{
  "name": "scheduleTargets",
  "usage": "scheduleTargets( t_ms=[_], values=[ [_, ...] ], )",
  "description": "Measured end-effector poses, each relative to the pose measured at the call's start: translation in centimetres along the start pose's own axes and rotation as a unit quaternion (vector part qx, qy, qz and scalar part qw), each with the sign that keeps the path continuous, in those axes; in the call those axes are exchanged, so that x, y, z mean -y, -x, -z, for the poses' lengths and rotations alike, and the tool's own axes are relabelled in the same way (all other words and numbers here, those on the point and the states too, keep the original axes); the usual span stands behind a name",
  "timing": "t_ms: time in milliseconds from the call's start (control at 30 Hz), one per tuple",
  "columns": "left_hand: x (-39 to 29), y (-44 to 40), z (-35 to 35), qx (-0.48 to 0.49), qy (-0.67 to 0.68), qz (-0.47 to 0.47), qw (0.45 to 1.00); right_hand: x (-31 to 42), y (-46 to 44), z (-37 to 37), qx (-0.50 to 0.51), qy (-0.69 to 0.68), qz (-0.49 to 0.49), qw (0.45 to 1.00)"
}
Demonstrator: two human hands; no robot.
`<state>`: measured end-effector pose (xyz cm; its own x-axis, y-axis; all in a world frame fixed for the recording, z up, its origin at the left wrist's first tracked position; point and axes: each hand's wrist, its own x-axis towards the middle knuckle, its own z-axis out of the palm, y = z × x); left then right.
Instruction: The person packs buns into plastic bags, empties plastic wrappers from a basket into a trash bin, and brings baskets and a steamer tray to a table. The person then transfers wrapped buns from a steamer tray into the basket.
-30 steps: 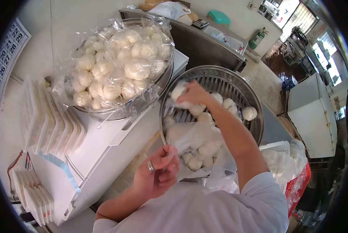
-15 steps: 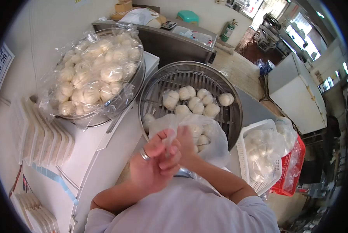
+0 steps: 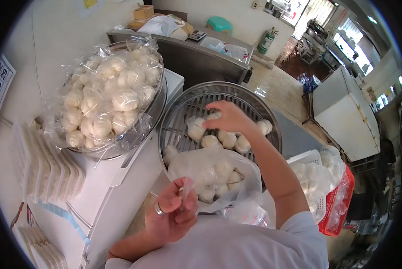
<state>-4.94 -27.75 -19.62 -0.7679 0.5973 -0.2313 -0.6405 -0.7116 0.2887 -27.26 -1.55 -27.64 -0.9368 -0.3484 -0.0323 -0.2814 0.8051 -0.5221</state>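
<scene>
A round metal steamer tray (image 3: 183, 112) with slats holds several white buns (image 3: 228, 139) in its middle. Over its near edge lies a translucent plastic bag (image 3: 248, 168) with several buns inside. My left hand (image 3: 172, 213), with a ring on one finger, pinches the bag's edge at the near left. My right hand (image 3: 230, 117) reaches over the tray, its fingers curved over a bun (image 3: 214, 116); the fingers are apart, and a wrapped bun (image 3: 195, 129) lies just left of them.
A second round tray (image 3: 158, 101) heaped with plastic-covered buns stands at the left, above stacked white trays (image 3: 53, 161). At the right are a white basket (image 3: 311, 157) with bagged buns and a red basket (image 3: 331, 215). A metal counter (image 3: 178, 54) runs behind.
My right hand went from the tray to the bag, then back out over the buns in the tray. My left hand stays at the bag's edge. The camera view has shifted.
</scene>
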Motion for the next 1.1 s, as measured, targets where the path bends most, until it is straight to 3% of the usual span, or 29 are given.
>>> scheduleTargets(
  t_ms=[67,167,267,367,467,567,667,733,800,867,933,1000,1100],
  values=[
    [-0.1,0.0,-0.1,-0.008,-0.001,0.004,1.0,-2.7,-3.0,-5.6,0.014,0.184,-0.001,0.983],
    [-0.4,-0.3,0.3,-0.016,0.019,0.005,1.0,-1.6,-5.4,-8.6,0.132,0.266,0.019,0.955],
    [-0.7,-0.6,0.4,-0.027,0.024,-0.002,0.999,-2.1,-7.3,-8.6,0.178,0.226,0.042,0.957],
    [-1.0,-0.7,0.6,-0.024,0.011,-0.007,1.0,-4.2,-6.7,-7.1,0.167,0.189,0.145,0.957],
    [-0.9,-0.4,0.6,-0.038,-0.018,-0.027,0.999,-5.9,-5.9,-6.6,0.131,0.156,0.156,0.967],
    [-0.9,-0.1,0.5,-0.064,-0.039,-0.045,0.996,-6.3,-6.4,-7.8,0.088,0.158,0.107,0.978],
    [-1.0,-0.2,0.2,-0.09,-0.044,-0.064,0.993,-6.9,-8.4,-7.4,0.027,0.077,0.019,0.996],
    [-1.4,-0.6,0.0,-0.097,-0.05,-0.075,0.991,-9.7,-10.4,-7.5,0.008,-0.212,-0.051,0.976],
    [-1.8,-1.1,0.3,-0.093,-0.056,-0.083,0.991,-10.7,-9.7,-6.2,0.009,-0.449,-0.107,0.887],
    [-2.1,-1.8,0.1,-0.095,-0.065,-0.096,0.989,-7.8,-6.6,-0.9,0.029,-0.626,-0.152,0.764],
    [-2.4,-2.6,0.0,-0.088,-0.065,-0.105,0.988,-4.7,-1.3,3.2,0.08,-0.681,-0.04,0.727],
    [-2.5,-3.5,0.2,-0.046,-0.072,-0.106,0.991,-1.6,5.6,4.9,0.078,-0.676,0.034,0.732],
    [-2.3,-4.5,-0.2,0.008,-0.061,-0.098,0.993,5.8,14.6,2.1,-0.06,-0.641,0.056,0.763]
  ],
)
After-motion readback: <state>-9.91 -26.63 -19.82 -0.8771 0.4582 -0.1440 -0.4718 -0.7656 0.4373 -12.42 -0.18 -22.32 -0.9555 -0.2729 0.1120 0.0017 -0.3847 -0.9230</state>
